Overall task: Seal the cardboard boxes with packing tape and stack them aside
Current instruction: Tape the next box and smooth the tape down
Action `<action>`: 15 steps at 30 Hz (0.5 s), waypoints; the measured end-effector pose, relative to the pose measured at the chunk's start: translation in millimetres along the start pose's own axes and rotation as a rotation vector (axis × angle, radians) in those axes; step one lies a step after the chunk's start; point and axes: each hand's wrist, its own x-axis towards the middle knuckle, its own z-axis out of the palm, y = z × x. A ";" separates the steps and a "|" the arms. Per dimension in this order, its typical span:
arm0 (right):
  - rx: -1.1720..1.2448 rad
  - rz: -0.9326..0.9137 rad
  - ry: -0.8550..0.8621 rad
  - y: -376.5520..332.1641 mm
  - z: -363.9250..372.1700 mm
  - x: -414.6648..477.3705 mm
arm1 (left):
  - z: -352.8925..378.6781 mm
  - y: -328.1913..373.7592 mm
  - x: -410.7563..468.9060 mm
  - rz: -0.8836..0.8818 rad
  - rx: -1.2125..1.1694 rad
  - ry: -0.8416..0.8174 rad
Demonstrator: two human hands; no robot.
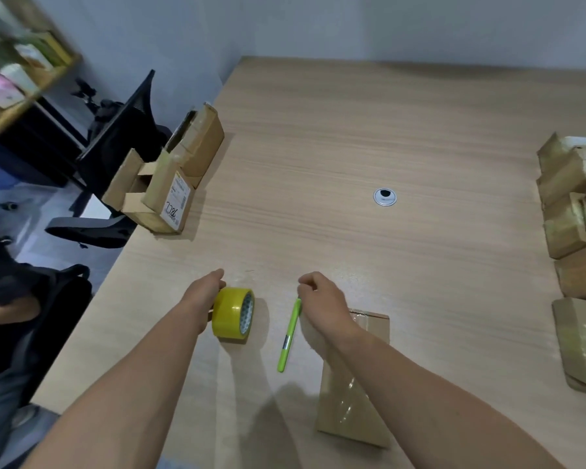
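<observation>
My left hand (206, 292) grips the tape roll (233, 314), with my fingers curled round its left side. The roll stands on edge on the table (318, 130), near the front. It is glossy yellow, and its pale patterned core faces right.

My right hand (322, 299) hovers just right of the roll with its fingers curled in. The top end of a green pen (290, 333) meets the knuckles, but I cannot tell whether I am pinching it or only touching it. The pen lies nearly lengthwise on the table, between the roll and the box (352, 384).

That box lies flat under my right forearm, close to the front edge. It is plain brown cardboard with a shiny strip of clear tape running along its top.

At the table's left edge stand the open boxes (170, 177), their flaps up. The nearer one carries a white label with handwriting on it.

Along the right edge sit the sealed boxes (572, 204), piled together and glossy with tape.

A round grommet (385, 197) is set into the table's middle. A black chair (115, 137) stands beyond the left edge.
</observation>
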 end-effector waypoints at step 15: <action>0.400 0.448 -0.266 -18.5 98.2 42.2 | 3.0 -2.6 24.7 -0.108 -0.028 -0.136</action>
